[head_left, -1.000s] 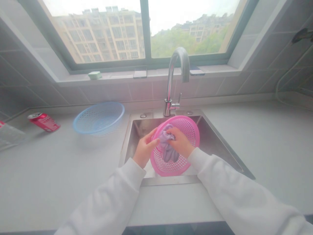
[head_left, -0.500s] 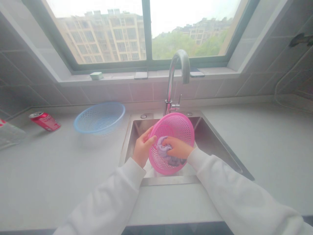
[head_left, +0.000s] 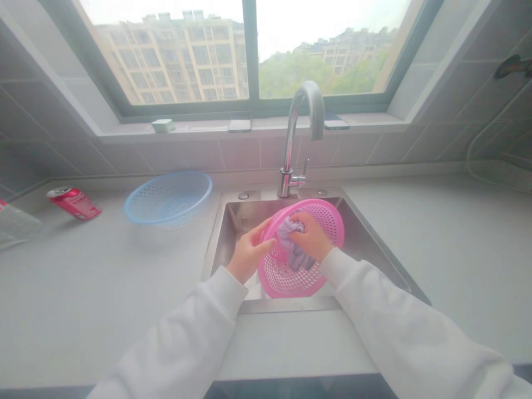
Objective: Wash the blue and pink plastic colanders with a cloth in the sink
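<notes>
A pink plastic colander is tilted over the sink, its perforated inside facing me. My left hand grips the rim on its left side, thumb on the inside and fingers behind. Bunched in my right hand is a pale purple cloth, pressed against or held close to the colander's inner wall. The cloth's lower end hangs down inside the colander. Part of the colander's right side is hidden by my right hand and sleeve.
Behind the sink rises a chrome faucet. On the left counter are a blue colander, a tilted red can and a clear plastic bag. The windowsill holds a small pale green box and flat phone-like objects.
The colander has shifted to the right and slightly down, and its tilt has changed. My right hand and the cloth have moved up and to the right inside it.
</notes>
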Tool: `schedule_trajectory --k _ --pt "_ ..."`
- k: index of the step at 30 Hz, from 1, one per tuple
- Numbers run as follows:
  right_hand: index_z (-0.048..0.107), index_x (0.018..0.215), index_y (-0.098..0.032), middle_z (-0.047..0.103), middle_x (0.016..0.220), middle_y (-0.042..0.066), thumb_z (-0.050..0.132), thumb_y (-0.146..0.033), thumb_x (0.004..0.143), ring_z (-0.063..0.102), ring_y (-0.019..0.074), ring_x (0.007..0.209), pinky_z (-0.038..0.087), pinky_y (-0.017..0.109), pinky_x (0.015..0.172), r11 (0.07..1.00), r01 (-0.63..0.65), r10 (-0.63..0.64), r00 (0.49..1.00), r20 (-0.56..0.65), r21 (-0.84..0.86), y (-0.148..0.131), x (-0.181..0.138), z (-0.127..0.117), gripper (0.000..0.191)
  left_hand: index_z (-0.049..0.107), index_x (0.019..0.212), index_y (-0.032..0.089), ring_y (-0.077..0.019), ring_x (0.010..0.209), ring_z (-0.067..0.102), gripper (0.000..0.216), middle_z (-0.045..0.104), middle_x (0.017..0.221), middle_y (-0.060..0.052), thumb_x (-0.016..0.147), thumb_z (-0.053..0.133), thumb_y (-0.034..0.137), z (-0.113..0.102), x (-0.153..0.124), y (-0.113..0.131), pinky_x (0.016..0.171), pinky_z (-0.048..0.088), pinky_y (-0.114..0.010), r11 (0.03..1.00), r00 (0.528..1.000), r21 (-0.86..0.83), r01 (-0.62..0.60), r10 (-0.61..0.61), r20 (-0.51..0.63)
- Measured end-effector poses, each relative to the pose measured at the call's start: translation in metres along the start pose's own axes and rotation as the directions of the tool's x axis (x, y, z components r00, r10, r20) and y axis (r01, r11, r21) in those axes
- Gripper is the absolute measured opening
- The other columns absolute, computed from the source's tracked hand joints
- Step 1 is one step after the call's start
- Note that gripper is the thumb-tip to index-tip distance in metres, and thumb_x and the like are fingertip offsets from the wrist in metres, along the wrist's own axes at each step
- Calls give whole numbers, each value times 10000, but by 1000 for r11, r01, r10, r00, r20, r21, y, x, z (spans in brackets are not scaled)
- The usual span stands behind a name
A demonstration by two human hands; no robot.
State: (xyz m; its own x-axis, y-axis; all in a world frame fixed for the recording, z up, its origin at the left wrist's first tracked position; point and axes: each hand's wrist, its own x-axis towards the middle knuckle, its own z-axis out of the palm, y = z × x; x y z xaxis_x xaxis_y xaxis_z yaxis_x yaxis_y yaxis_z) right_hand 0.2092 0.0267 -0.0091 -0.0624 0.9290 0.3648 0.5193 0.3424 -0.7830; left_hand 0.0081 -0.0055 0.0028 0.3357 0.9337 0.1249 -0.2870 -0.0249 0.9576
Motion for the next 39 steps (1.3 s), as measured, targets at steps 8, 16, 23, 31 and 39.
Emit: schedule_trajectory --k 8,16,23,31,39 --pt "679 823 -218 703 858 30 611 -86 675 618 196 763 420 300 684 972 70 82 797 598 -225 -21 -17 10 210 635 1378 218 -345 1340 574 657 658 1404 -103 762 814 365 -7 0 -2 1166 425 -516 993 982 59 -102 110 -152" --pt "674 938 -199 655 1024 93 612 -149 740 617 262 941 464 387 842 928 -103 136 988 67 -359 3 4 -3 213 620 1396 282 -342 1405 511 701 611 1463 -79 737 849 345 -15 1 0 1224 353 -544 969 989 223 -109 129 -77" --pt "676 930 -204 662 1012 51 626 -134 732 603 202 885 448 319 805 970 159 -62 895 441 -185 -21 -13 12 217 644 1374 207 -367 1338 574 672 658 1400 -115 749 822 376 -6 2 3 1165 432 -519 991 993 114 -77 87 -86" --pt "646 843 -197 652 905 47 610 -125 727 598 221 874 433 330 781 950 -23 72 986 147 -312 -4 2 1 141 629 1387 238 -333 1371 549 674 623 1448 -94 745 822 309 -6 2 3 1196 403 -509 983 981 143 -117 136 -135" --pt "628 779 -211 652 818 18 600 -123 725 586 194 787 397 302 709 969 64 35 920 391 -238 -14 -8 7 106 635 1381 222 -335 1384 534 649 658 1402 -106 769 813 340 -6 1 3 1195 402 -513 984 985 152 -96 116 -128"
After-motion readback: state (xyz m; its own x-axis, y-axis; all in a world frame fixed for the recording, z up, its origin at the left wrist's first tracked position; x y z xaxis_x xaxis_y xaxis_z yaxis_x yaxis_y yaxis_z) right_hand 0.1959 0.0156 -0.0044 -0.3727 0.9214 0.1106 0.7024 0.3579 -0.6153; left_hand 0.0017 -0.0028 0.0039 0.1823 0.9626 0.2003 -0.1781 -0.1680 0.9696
